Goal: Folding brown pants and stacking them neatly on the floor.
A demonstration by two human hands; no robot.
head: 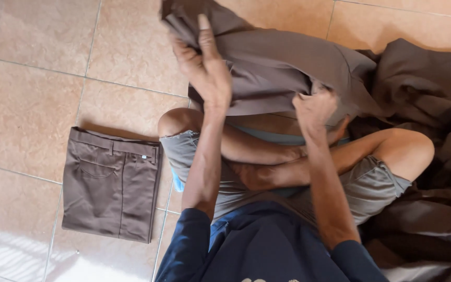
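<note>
Navy sleeves (pixel 267 250) fill the bottom edge of the view, and from them two bare forearms rise over crossed legs in grey shorts (pixel 377 188) — the person is sitting on a tiled floor (pixel 32 68). Both hands are up on a brown garment (pixel 283 68) held above the knees. The left hand (pixel 204 65) is the higher and farther one: its fingers are curled around the garment's upper-left corner, with one finger sticking up straight, so it is closed on the cloth. The right hand (pixel 314 109) sits lower and closer to the body, clenched into a bunched fold at the garment's near edge.

Between the two grips the cloth runs on a slant, from upper left down to lower right, and that slant is its long axis as held. Past the right hand it trails off to the right and merges into a loose pile of dark brown fabric (pixel 429 156) heaped beside the right knee; where one piece ends and the next begins cannot be told.

Well apart on the other side, flat on the tiles beyond the left knee, lies a pair of folded brown trousers (pixel 110 183) — waistband at the top, back pocket showing. Neither hand is near it.
</note>
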